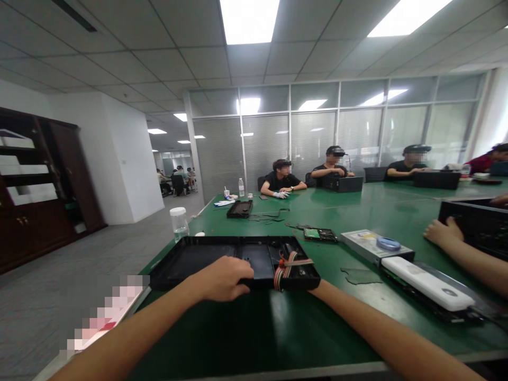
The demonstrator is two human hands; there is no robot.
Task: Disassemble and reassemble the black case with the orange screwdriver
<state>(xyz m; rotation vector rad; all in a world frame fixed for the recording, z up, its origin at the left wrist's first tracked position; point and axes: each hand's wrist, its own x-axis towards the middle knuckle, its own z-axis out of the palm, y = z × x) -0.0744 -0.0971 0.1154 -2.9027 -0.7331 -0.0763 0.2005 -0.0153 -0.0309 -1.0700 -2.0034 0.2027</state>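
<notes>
A shallow black plastic casing (216, 254), with its hollow inside facing up, is before me above the green table. A striped ribbon cable (286, 269) hangs over the near wall at its right end, beside a small red part. My left hand (226, 276) is closed on the near wall at about the middle, fingers curled over it. My right hand is hidden behind the casing's right end, and only the wrist and forearm show there. Whether its fingers grip the casing cannot be seen.
Past the casing lie an opened device with a green board (317, 234), loose cables and a smaller black tray (239, 209). To the right are a metal drive box (373, 246) and a white power strip (428, 283). A lidded jar (179, 222) stands left. Co-workers sit around the table.
</notes>
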